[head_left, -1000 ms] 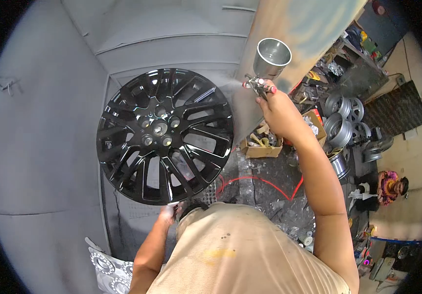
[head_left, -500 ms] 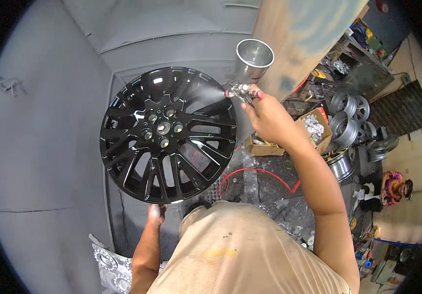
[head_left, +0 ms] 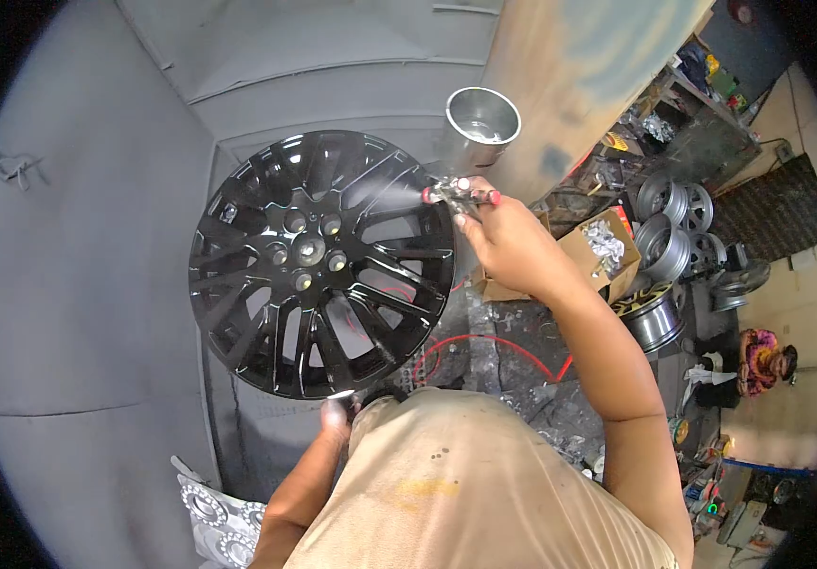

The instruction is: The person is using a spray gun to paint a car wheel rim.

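My right hand (head_left: 503, 232) is closed around a spray gun (head_left: 461, 192) with a large open metal cup (head_left: 484, 128) on top. A pale mist leaves its red-ringed nozzle leftward, over the upper right spokes of a glossy black alloy wheel (head_left: 309, 302). The wheel faces up, with several bolt holes round its hub. At the wheel's near edge is my left hand (head_left: 335, 417), seemingly against the underside of the rim. Its fingers are mostly hidden and blurred, so their grip does not show.
Grey booth walls (head_left: 77, 266) stand left and behind; a wooden panel (head_left: 584, 85) rises at the right. A red hose (head_left: 499, 343) crosses the floor. Cardboard boxes (head_left: 608, 247) and silver wheels (head_left: 664, 242) lie farther right. Another person (head_left: 761, 362) is at the far right.
The wheel's spokes and bolt holes have turned to another angle. My left hand has moved right along the near edge. The spray gun has shifted slightly left and nearer, still misting.
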The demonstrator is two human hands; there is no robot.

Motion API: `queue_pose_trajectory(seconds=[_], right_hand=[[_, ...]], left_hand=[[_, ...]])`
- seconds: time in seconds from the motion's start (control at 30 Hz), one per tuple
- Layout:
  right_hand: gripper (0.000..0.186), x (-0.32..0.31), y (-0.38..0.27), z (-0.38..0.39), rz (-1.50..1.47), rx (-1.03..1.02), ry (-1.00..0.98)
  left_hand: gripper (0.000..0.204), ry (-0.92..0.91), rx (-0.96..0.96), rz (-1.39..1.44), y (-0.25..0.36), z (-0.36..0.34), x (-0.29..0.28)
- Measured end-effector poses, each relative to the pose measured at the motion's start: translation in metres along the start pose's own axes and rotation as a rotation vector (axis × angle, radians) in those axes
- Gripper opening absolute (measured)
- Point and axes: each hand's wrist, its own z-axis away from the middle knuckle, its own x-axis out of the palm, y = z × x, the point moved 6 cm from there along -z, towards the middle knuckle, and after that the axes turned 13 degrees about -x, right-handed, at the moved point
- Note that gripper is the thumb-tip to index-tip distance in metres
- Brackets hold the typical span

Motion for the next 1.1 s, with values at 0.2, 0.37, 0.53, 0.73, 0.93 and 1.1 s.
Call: queue_pose_trajectory(seconds=[0.2, 0.37, 0.53, 0.73, 0.93, 1.1], right_hand=[[0.023, -0.018, 0.032, 0.018, 0.188, 0.104, 0.060], [0.024, -0.020, 0.038, 0.014, 0.194, 0.209, 0.024], [0.027, 0.000, 0.015, 0.012, 0.095, 0.104, 0.005], [0.029, 0.011, -0.027, 0.013, -0.104, -0.063, -0.055], [0.025, 0.021, -0.029, 0.011, -0.097, -0.022, -0.135], [0.023, 0.005, 0.007, 0.034, 0.115, 0.002, 0.023]], left_hand=[[0.026, 0.159, 0.180, -0.054, 0.024, 0.000, -0.019], [0.031, 0.176, 0.249, -0.084, 0.047, 0.009, -0.028], [0.040, 0.122, 0.340, -0.026, 0.076, 0.018, -0.029], [0.041, 0.136, 0.374, 0.116, 0.079, 0.024, -0.020], [0.041, 0.242, 0.138, 0.193, 0.020, 0.012, -0.004], [0.037, 0.192, 0.120, 0.155, 0.020, 0.045, 0.043]])
